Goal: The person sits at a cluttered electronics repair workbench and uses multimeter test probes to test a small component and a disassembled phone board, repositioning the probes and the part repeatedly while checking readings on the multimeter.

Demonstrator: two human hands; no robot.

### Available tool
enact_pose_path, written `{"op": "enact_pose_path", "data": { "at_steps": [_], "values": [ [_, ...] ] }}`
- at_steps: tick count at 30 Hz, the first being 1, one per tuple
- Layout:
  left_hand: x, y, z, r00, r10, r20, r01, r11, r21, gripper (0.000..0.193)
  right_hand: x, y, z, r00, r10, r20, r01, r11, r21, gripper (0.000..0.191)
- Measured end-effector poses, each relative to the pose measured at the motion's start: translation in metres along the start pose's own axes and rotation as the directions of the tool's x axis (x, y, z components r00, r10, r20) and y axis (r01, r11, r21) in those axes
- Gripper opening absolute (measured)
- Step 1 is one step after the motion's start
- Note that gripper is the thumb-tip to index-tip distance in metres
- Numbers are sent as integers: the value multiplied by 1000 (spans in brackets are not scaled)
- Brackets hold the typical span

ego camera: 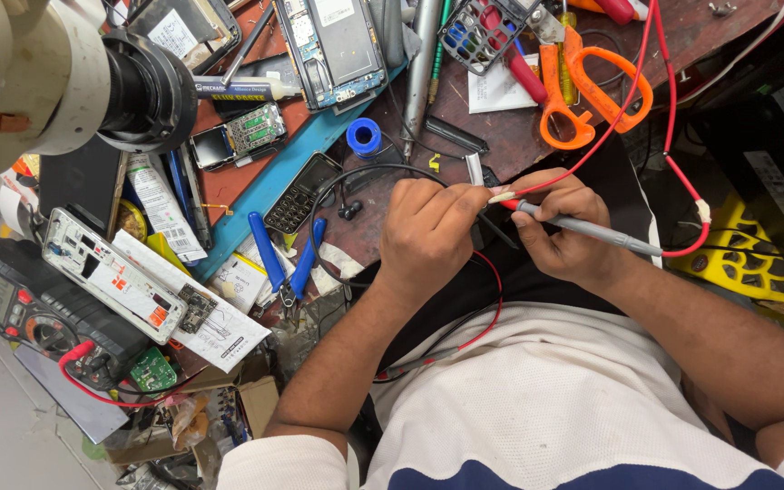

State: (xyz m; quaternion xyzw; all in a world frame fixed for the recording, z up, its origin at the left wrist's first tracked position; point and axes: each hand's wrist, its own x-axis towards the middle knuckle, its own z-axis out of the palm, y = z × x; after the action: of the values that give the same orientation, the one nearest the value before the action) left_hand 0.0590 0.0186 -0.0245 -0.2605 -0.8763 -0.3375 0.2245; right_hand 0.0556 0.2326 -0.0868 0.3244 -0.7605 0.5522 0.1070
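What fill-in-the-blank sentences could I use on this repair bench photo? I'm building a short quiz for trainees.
1. The right hand holds a grey probe whose cable is ____.
2. The scissors at the top have ____ handles.
3. The pliers left of the left hand have ____ grips.
4. The multimeter lies at the ____ edge of the view.

Missing words: red; orange; blue; left

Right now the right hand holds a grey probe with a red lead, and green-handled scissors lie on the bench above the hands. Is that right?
Not quite. The scissors have orange handles, not green, as the head view shows. The rest stands: the right hand holds the grey probe with its red lead, and the scissors lie on the bench above the hands.
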Motion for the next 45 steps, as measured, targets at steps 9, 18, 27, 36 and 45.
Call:
{"op": "enact_pose_path", "data": {
  "at_steps": [9,18,27,36,45],
  "values": [
    [0,0,-1,1000,-1,-5,1,1000,-5,30,1,1,-1,1000,-10,11,10,1000,-6,39],
    [0,-1,1,1000,4,-10,-4,1000,-1,28,-1,1,0,1000,-7,-1,7,1000,-18,39],
    [1,-1,2,1000,5,-15,-5,1000,3,27,1,2,-1,1000,-21,6,22,999,-32,39],
    [-1,-1,1,1000,6,-10,-6,1000,1,30,-1,3,0,1000,-15,5,15,1000,-10,39],
    [0,0,0,1000,7,-3,-7,1000,13,30,-1,3,0,1000,-20,-7,20,1000,-16,39]
  ]
}}
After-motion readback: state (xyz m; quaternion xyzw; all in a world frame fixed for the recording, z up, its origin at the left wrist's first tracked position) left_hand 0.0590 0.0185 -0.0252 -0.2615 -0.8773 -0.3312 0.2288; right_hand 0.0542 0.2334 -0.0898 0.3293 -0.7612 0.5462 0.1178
